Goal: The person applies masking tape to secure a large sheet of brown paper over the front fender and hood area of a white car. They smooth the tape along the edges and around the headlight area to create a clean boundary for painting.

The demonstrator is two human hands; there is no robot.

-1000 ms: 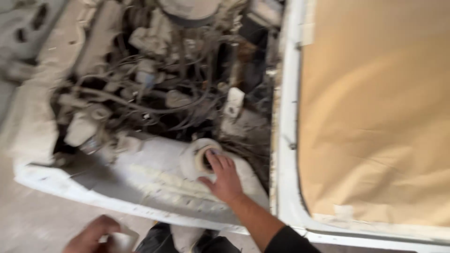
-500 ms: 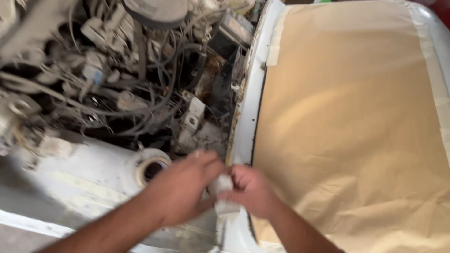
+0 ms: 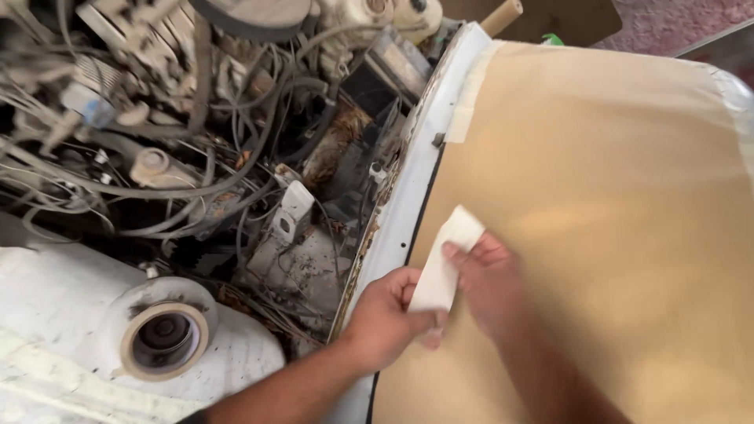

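Note:
A short white strip of masking tape (image 3: pixel 444 263) is stretched between both my hands over the left edge of the brown masking paper (image 3: pixel 597 228). My left hand (image 3: pixel 385 318) pinches the strip's lower end near the white body edge (image 3: pixel 408 196). My right hand (image 3: pixel 491 283) lies on the paper with its fingertips against the strip's right side. A roll of masking tape (image 3: pixel 162 339) rests on the white wheel housing (image 3: pixel 55 314) at lower left, well away from both hands.
The open engine bay (image 3: pixel 196 133) is crowded with dusty hoses, wires and brackets. Tape strips (image 3: pixel 471 94) hold the paper's upper left edge. A cardboard tube end (image 3: pixel 503 14) pokes up at the top.
The view has swung right. Both hands have moved from beside the tape roll onto the paper's edge, and the white strip now stands stretched between them.

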